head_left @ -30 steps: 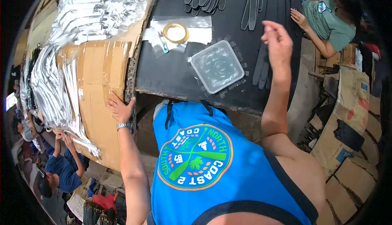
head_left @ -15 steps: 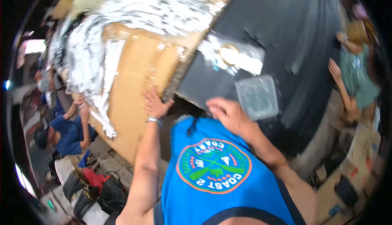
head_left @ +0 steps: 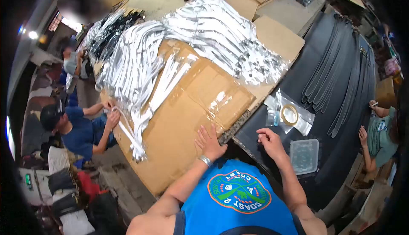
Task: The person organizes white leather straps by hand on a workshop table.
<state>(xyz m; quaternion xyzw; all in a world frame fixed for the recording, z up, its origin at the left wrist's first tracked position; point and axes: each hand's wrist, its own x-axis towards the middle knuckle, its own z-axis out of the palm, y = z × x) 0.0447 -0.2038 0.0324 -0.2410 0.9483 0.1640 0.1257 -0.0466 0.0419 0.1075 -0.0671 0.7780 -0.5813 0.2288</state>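
My left hand (head_left: 211, 143) lies open on the brown cardboard (head_left: 183, 124), its fingers spread and a metal band round the wrist. Over the near edge of the black table (head_left: 251, 139) is my right hand (head_left: 272, 144), fingers loosely bent, with nothing visible in it. A clear plastic container (head_left: 304, 156) stands to the right of this hand. Just beyond the hand, a roll of yellowish tape (head_left: 289, 115) rests on clear plastic bags (head_left: 304, 126). White straps in clear wrapping (head_left: 213, 30) are piled on the far part of the cardboard.
Dark straps (head_left: 328, 73) hang together in long loops across the black table. At the left, a person in a dark blue shirt (head_left: 79, 132) handles a white strap (head_left: 125, 126). Another person in green (head_left: 382, 134) is at the right edge. Bags (head_left: 64, 190) lie at lower left.
The view has swung, so the tables and both hands appear farther right or lower, and the picture is sharper. My left hand stays on the cardboard; my right hand stays near the black table's edge.
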